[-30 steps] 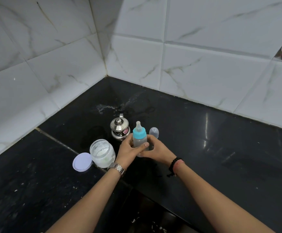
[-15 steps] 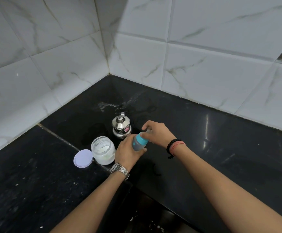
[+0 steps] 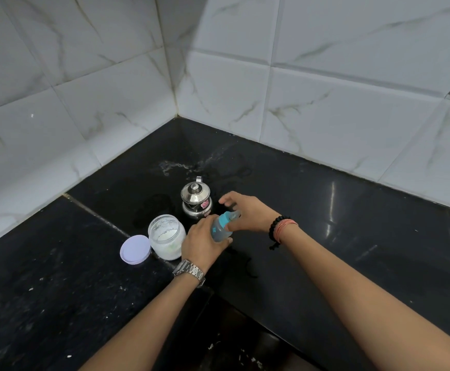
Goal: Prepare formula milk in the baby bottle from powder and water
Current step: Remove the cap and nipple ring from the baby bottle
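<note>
The baby bottle (image 3: 219,232), clear with a teal collar, is tilted to the right just above the black counter (image 3: 352,236). My left hand (image 3: 202,245) wraps its body from the left. My right hand (image 3: 246,212) sits over the collar and teat, thumb against the teal ring and fingers partly spread; the teat is blurred. An open glass jar of white powder (image 3: 167,236) stands just left of my left hand, its lilac lid (image 3: 135,249) flat beside it. A small lidded steel water pot (image 3: 196,200) stands behind the bottle.
White marble-look tiled walls meet in a corner behind the pot. A wet smear (image 3: 175,166) lies on the counter near that corner. The counter's front edge (image 3: 245,303) drops off below my forearms. My right hand hides the bottle's clear cap.
The bottle went from upright to tilted right. My right hand moved from the bottle's side up over the collar and teat, then turned there, fingers spreading. The left hand kept its hold.
</note>
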